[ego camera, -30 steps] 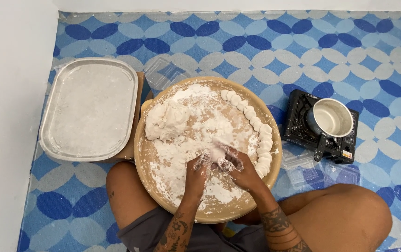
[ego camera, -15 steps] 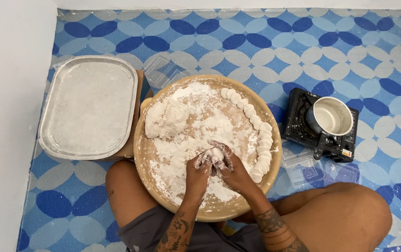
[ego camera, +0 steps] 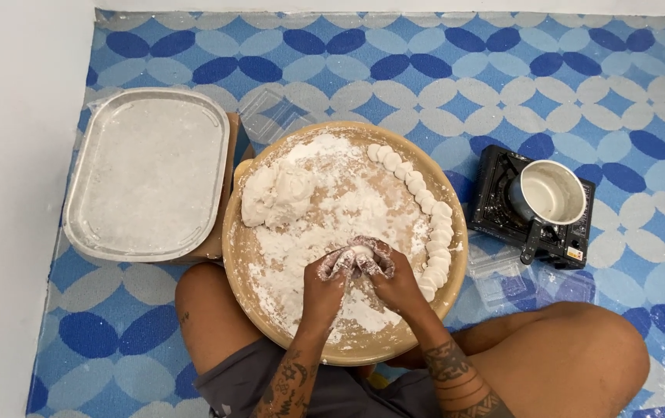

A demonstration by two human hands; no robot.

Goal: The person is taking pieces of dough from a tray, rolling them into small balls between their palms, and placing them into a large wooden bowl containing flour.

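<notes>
Head view, looking straight down: the left hand and the right hand are cupped together over the middle of a round wooden tray, fingers curled inward around a small piece of dough. Only a pale sliver of that piece shows between the floured fingertips, so its shape is hard to make out. Both hands are dusted white, and the tattooed forearms run down to the bottom edge, where they are cut off.

Inside the tray, flour is spread across most of the surface. A big lump of dough sits at the upper left, well apart from the hands. Along the right rim a curved row of small dough rounds runs from the top down to just beside the right hand.

Left of the tray, a rectangular metal pan with a floury bottom rests on a brown box that is mostly hidden under it. Right of the tray stands a small black stove with a pot on it; the pot's inside looks pale. Clear plastic lids lie on the blue patterned mat near the stove. The person's bare knees frame the tray's lower edge.
</notes>
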